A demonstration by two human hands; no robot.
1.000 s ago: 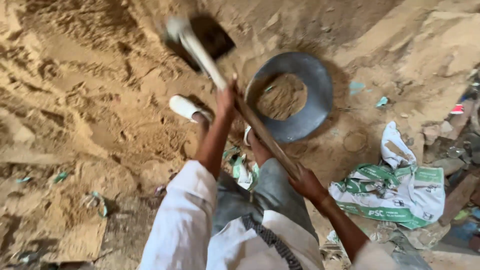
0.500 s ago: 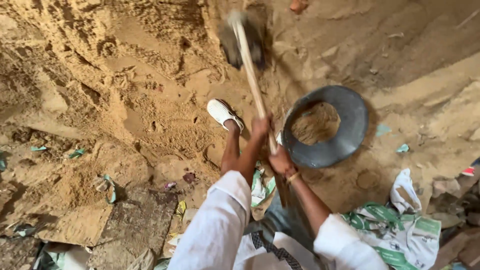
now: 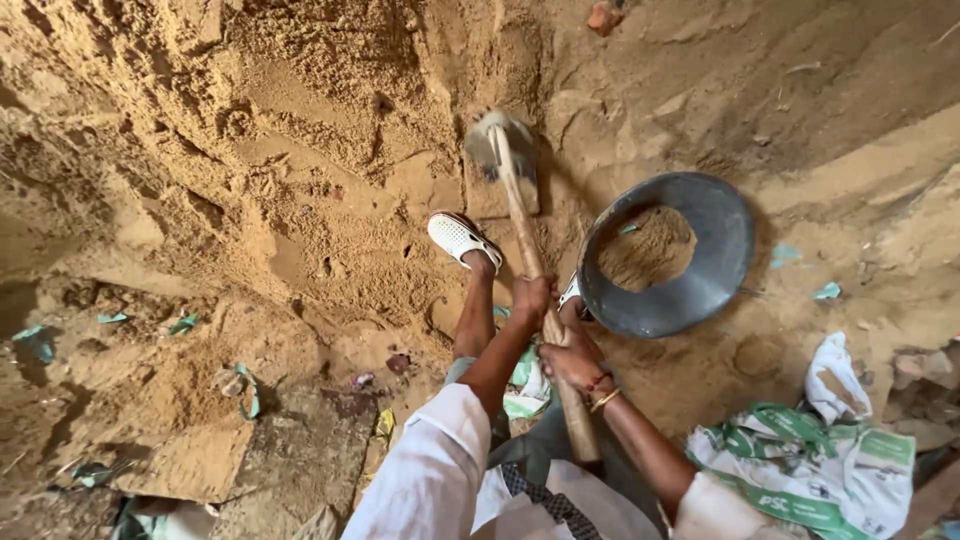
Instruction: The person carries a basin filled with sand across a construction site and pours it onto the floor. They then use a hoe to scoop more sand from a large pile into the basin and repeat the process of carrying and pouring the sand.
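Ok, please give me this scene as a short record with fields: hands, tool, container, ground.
left hand: left hand gripping the wooden handle, higher up
right hand: right hand gripping the same handle, lower down
tool: hoe blade set into the sand pile
container: dark round pan holding some sand, right of the handle
foot: white shoe on the sand
ground: green-and-white sack at lower right
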